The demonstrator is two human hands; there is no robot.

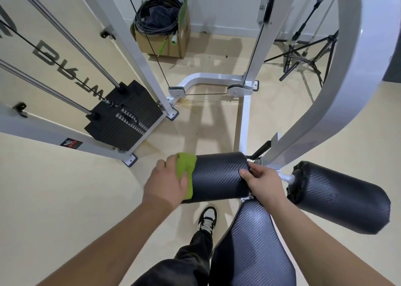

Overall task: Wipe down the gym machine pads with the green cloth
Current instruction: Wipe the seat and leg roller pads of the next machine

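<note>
Green and fuzzy, the small wiping cloth (186, 173) was wrapped over the left end of the black round roller pad (221, 176) in the middle. The left hand (166, 182) pressed it there, fingers curled around the cloth. The right hand (261, 180) held the right end of the same pad, fingers spread around it to keep it from turning. This pad looked only partly wiped, I think. A second black roller pad (342, 197) stuck out to the right, and a long black seat pad (253, 242) sat near the person's legs. Those two probably needed wiping too.
</note>
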